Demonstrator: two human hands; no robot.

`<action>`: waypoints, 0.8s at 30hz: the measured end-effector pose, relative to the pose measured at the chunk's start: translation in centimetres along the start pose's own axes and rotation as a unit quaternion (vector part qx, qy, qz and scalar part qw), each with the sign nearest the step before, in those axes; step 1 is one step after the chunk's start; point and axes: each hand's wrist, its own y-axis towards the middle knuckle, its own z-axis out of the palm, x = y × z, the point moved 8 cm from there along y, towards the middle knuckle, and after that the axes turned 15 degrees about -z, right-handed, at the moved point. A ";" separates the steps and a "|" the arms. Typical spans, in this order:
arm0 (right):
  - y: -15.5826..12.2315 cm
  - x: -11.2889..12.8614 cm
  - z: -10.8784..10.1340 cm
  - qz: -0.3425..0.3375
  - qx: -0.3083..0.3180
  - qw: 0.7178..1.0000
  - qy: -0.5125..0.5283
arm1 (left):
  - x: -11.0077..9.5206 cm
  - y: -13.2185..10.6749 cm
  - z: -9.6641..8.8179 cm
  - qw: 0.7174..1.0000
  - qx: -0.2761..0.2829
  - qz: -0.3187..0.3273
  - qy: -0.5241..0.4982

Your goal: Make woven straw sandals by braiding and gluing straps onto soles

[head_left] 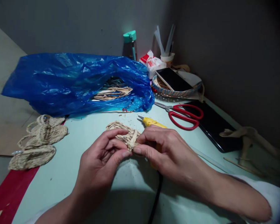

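Note:
Between both hands is a small woven straw sandal (116, 125), its braided sole partly hidden by fingers. A flat straw strip (133, 138) crosses it where the fingertips meet. My left hand (105, 155) pinches the strip's lower end and the sandal's near edge with thumb and fingers. From the other side, my right hand (163, 149) is closed on the same spot, thumb and index finger pressed together. Just behind the right hand lies a yellow glue gun (151, 122) with a metal tip; its body is partly covered and a black cord (157, 196) runs toward me.
Several finished-looking straw sandals (40, 140) lie at the left. A blue plastic bag (67, 84) with dry straw (112, 92) stretches behind. Red-handled scissors (184, 115), a black tablet-like slab (214, 127), a basket (168, 91) bearing a phone (174, 79), and a bottle (130, 45) stand beyond.

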 end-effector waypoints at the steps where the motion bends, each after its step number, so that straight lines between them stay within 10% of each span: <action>1: 0.0 -0.1 0.0 0.009 0.000 1.000 0.010 | -0.1 -0.1 0.1 1.000 0.002 0.004 -0.008; 14: -0.3 -0.2 -0.2 0.045 -0.029 0.996 0.065 | -0.6 -0.4 -0.2 0.999 -0.012 0.044 -0.009; 24: -0.5 -0.1 -0.2 0.028 -0.048 0.998 0.030 | 0.7 -0.2 -0.9 0.996 -0.058 -0.058 0.019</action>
